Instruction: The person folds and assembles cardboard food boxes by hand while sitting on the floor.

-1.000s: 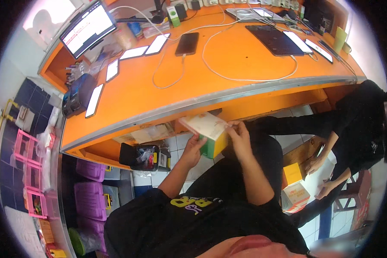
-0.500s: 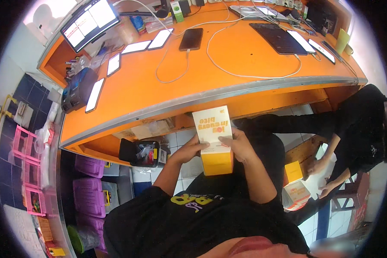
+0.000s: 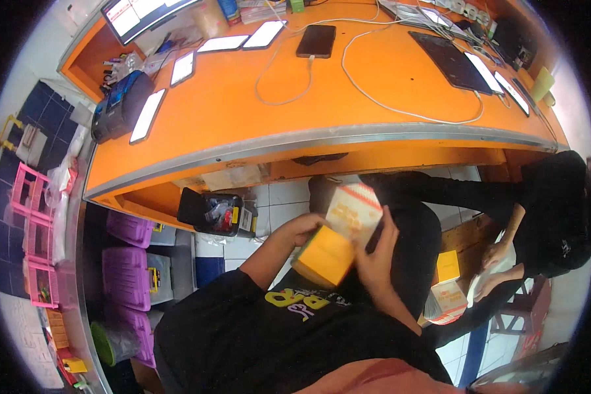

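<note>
The left hand and the right hand grip a printed carton between them, above the person's lap. The left hand is partly closed, its fingers curled on the carton's left side; the right hand is bent less tightly, thumb against the white panel and fingers along the right edge. The carton lies tilted, its yellow face turned toward the person and its white panel, with orange print and a red-striped edge, pointing away from the body.

Beyond the hands extends an orange tabletop with a metal edge. It carries a dark phone joined to a white cable, a tablet farther right, and a black device to the left of the hands. Below the tabletop, left of the hands, stands an open black bin; purple-lidded boxes occupy the space farther left. To the right of the hands, a second carton rests near a co-worker, whose hands hold a white sheet.
</note>
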A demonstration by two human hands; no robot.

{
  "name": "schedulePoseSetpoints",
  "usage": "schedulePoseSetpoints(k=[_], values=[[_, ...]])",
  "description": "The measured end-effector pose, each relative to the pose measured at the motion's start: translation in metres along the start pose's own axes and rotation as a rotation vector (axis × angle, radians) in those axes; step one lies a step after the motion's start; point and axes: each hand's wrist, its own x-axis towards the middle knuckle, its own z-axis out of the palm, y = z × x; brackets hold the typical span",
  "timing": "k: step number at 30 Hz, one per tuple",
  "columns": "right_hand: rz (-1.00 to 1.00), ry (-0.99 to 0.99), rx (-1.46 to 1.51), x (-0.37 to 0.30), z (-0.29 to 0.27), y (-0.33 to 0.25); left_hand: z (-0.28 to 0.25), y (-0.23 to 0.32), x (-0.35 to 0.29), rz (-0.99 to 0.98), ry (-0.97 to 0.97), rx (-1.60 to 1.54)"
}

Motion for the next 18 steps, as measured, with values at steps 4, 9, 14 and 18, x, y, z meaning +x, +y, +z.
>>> schedulePoseSetpoints(k=[4, 9, 14, 18], values=[[-0.581, -0.184, -0.355, 0.006, -0.020, -0.053, 0.004, -0.009, 0.005, 0.175, -0.246, 0.479], [-0.628, -1.060, -0.424, 0.033, -0.023, -0.061, 0.043, -0.006, -0.006, 0.017, -0.199, 0.768], [-0.696, -1.125, -0.503, 0.034, -0.042, -0.037, 0.031, -0.008, 0.005, 0.006, -0.299, 0.831], [-0.461, -1.193, -0.603, 0.025, -0.057, -0.017, 0.015, -0.010, 0.013, -0.159, -0.214, 0.586]])
